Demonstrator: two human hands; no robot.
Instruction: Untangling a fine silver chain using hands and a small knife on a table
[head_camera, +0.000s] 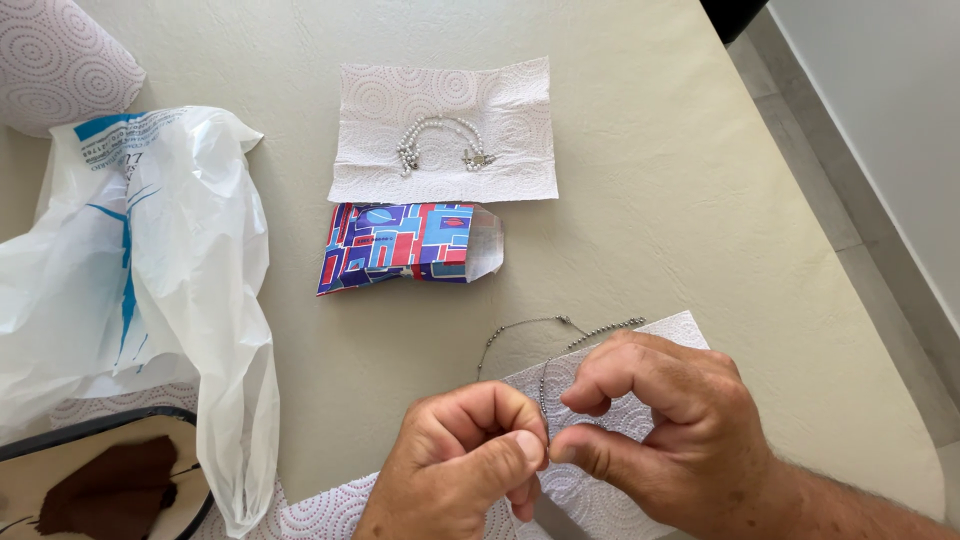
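My left hand and my right hand meet fingertip to fingertip at the bottom centre, both pinching a thin silver bead chain. The chain loops up and away from my fingers over the table and a paper towel that lies under my hands. Farther back a second paper towel sheet lies flat, with a pearl bracelet curved on it. A small gift envelope with a red, blue and purple pattern lies just in front of that sheet.
A white plastic bag with blue print is crumpled at the left. A paper towel roll shows at the top left corner. A dark-rimmed tray holding a brown cloth sits bottom left. The beige table ends at the right, above a tiled floor.
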